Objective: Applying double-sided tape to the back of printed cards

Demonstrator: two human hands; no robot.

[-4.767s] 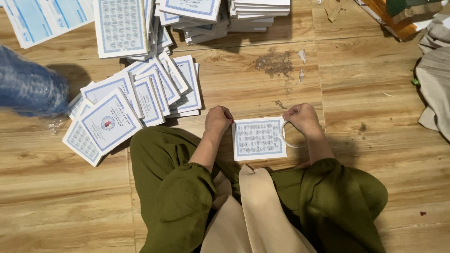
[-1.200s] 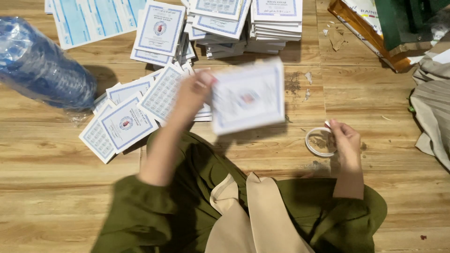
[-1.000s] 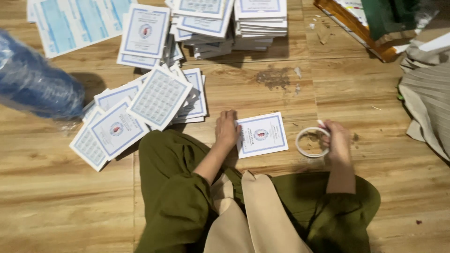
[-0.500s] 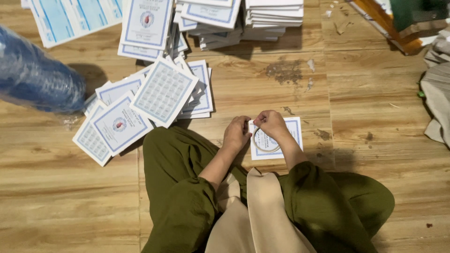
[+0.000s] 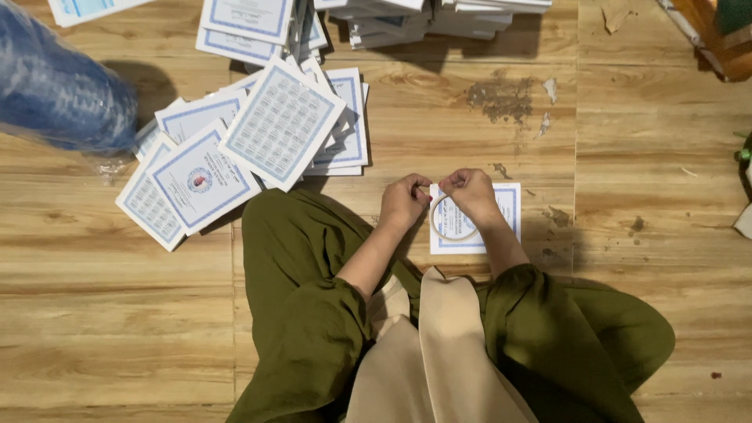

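I sit on a wooden floor in olive-green clothes. A white booklet with a blue border [image 5: 505, 211] lies flat in front of my knees. Over it my right hand [image 5: 472, 196] holds a roll of clear tape [image 5: 452, 221]. My left hand [image 5: 403, 201] pinches the roll's upper edge, fingertips close to those of my right hand. Both hands hide much of the booklet's cover.
A fanned pile of similar blue-bordered booklets [image 5: 258, 137] lies to my left. Taller stacks [image 5: 407, 16] stand at the far edge. A blue bundle wrapped in clear plastic [image 5: 59, 90] sits at the far left. A wooden-edged object [image 5: 705, 39] is at the top right.
My left hand laid a booklet on the floor before me. My right hand brought the tape roll over it, and both hands now meet at the roll's top.
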